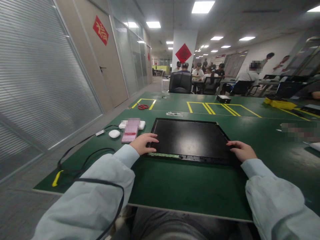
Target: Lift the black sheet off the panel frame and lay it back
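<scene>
A black panel (191,136) is lying on the green desk (190,190), a green strip (163,155) showing along its near edge. The left hand (143,144) is resting half-open over the panel's left edge, thumb and fingers spread; whether it is gripping, I cannot tell. The right hand (242,151) is curling its fingertips onto the panel's right edge, holding it. A phone (129,136) is lying left of the panel, scissors (143,107) beyond its far left corner.

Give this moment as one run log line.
black display panel: on green table; left hand: at its left edge; right hand: at its right edge
</scene>
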The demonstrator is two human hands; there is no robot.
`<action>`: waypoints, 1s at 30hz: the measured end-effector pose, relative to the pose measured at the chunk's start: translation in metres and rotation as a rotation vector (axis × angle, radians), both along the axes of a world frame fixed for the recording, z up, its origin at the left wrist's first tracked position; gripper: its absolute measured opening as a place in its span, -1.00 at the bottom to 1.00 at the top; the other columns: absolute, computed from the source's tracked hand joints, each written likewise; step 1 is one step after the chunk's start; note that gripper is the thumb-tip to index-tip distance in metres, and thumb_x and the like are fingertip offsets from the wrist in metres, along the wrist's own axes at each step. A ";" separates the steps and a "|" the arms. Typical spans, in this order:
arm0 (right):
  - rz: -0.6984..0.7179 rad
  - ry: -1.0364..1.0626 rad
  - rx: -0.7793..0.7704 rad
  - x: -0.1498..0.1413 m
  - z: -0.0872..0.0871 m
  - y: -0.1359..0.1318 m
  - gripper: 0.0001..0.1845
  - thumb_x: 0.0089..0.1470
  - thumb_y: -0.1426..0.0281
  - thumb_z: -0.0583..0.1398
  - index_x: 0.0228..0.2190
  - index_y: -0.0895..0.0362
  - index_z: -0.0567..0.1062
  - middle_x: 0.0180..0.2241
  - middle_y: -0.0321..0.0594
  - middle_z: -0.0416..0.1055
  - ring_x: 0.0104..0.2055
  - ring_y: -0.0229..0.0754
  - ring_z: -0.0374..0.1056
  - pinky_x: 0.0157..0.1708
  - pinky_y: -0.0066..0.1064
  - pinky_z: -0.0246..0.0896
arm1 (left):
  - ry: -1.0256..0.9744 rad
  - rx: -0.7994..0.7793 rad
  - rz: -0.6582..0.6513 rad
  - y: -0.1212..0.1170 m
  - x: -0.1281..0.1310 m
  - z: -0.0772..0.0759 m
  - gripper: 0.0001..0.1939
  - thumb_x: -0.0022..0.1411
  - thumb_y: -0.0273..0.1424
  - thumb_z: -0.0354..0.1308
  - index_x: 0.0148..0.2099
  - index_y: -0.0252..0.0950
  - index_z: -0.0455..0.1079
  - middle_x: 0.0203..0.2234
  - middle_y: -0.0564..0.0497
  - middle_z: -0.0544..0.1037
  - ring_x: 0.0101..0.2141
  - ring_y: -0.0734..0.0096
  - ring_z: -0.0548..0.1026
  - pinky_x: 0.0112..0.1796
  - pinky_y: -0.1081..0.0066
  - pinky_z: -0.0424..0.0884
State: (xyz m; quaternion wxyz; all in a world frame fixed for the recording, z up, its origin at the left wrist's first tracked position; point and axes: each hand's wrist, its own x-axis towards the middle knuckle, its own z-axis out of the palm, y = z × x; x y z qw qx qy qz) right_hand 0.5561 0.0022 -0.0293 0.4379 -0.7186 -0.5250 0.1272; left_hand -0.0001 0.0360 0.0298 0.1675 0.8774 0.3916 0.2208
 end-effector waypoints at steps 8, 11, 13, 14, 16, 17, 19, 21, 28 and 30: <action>-0.029 0.105 -0.113 0.002 0.008 0.000 -0.68 -0.34 0.35 0.28 -0.41 -0.02 0.70 -0.11 -0.19 0.68 -0.08 0.07 0.55 0.12 -0.05 0.37 | -0.031 -0.009 0.302 0.010 0.006 -0.032 -0.41 0.32 -0.19 0.18 0.31 -0.33 0.47 0.28 -0.33 0.52 0.34 -0.20 0.38 0.35 -0.13 0.22; -0.022 0.102 -0.119 0.004 0.006 0.001 -0.69 -0.36 0.34 0.30 -0.42 -0.04 0.70 -0.10 -0.20 0.68 -0.05 0.10 0.55 0.14 -0.03 0.35 | -0.045 -0.059 0.298 0.011 0.004 -0.032 -0.43 0.29 -0.27 0.17 0.30 -0.31 0.48 0.28 -0.29 0.53 0.33 -0.15 0.41 0.35 -0.07 0.25; -0.037 0.091 -0.083 0.001 0.005 0.000 -0.71 -0.34 0.33 0.28 -0.44 -0.05 0.70 -0.10 -0.21 0.68 -0.04 0.11 0.55 0.17 -0.02 0.33 | -0.086 -0.063 0.314 0.011 0.003 -0.032 -0.46 0.25 -0.35 0.16 0.27 -0.26 0.52 0.25 -0.22 0.57 0.32 -0.10 0.44 0.35 -0.04 0.27; -0.045 0.085 -0.064 -0.001 0.005 -0.001 -0.71 -0.34 0.33 0.28 -0.44 -0.05 0.70 -0.11 -0.21 0.68 -0.04 0.10 0.55 0.18 -0.03 0.32 | -0.111 -0.065 0.320 0.011 0.003 -0.033 -0.47 0.24 -0.39 0.16 0.25 -0.24 0.54 0.23 -0.19 0.59 0.31 -0.07 0.44 0.36 -0.03 0.27; -0.054 0.077 -0.047 -0.005 0.005 -0.002 -0.72 -0.33 0.34 0.26 -0.45 -0.05 0.69 -0.12 -0.23 0.69 -0.04 0.09 0.55 0.19 -0.04 0.31 | -0.171 -0.073 0.346 0.010 0.004 -0.034 -0.48 0.21 -0.45 0.15 0.21 -0.21 0.57 0.20 -0.15 0.62 0.31 -0.05 0.45 0.36 -0.02 0.26; -0.055 0.076 -0.047 -0.006 0.005 -0.003 -0.72 -0.33 0.34 0.26 -0.45 -0.05 0.69 -0.12 -0.23 0.69 -0.04 0.09 0.55 0.20 -0.04 0.30 | -0.205 -0.085 0.364 0.010 0.005 -0.034 -0.47 0.19 -0.47 0.15 0.20 -0.20 0.58 0.19 -0.14 0.63 0.30 -0.04 0.46 0.36 -0.03 0.26; -0.056 0.079 -0.053 -0.007 0.006 -0.003 -0.72 -0.33 0.35 0.25 -0.45 -0.04 0.69 -0.12 -0.23 0.69 -0.03 0.09 0.55 0.22 -0.03 0.29 | -0.299 -0.137 0.386 0.008 0.008 -0.031 -0.46 0.17 -0.47 0.16 0.20 -0.20 0.57 0.18 -0.11 0.63 0.26 -0.04 0.50 0.35 -0.05 0.28; -0.054 0.084 -0.054 -0.007 0.005 -0.003 -0.73 -0.32 0.36 0.25 -0.46 -0.04 0.68 -0.13 -0.22 0.69 -0.02 0.10 0.55 0.23 -0.01 0.28 | -0.450 -0.238 0.369 0.006 0.012 -0.026 -0.44 0.16 -0.44 0.20 0.22 -0.21 0.54 0.16 -0.12 0.64 0.20 -0.04 0.55 0.30 -0.08 0.35; -0.069 0.070 -0.051 -0.004 0.001 0.000 -0.75 -0.29 0.38 0.25 -0.46 -0.05 0.67 -0.11 -0.24 0.68 0.02 0.09 0.54 0.23 -0.02 0.30 | -0.981 -0.540 0.358 -0.004 0.025 -0.007 -0.46 0.08 -0.44 0.32 0.16 -0.27 0.50 0.20 -0.20 0.60 0.18 -0.03 0.57 0.15 0.03 0.54; -0.073 0.059 -0.051 -0.006 0.002 -0.001 -0.75 -0.28 0.39 0.25 -0.45 -0.05 0.67 -0.12 -0.26 0.68 0.00 0.07 0.55 0.22 -0.04 0.32 | -1.029 -0.569 0.404 -0.005 0.027 -0.007 -0.51 0.09 -0.48 0.32 0.11 -0.26 0.52 0.16 -0.19 0.63 0.14 0.00 0.61 0.10 0.08 0.58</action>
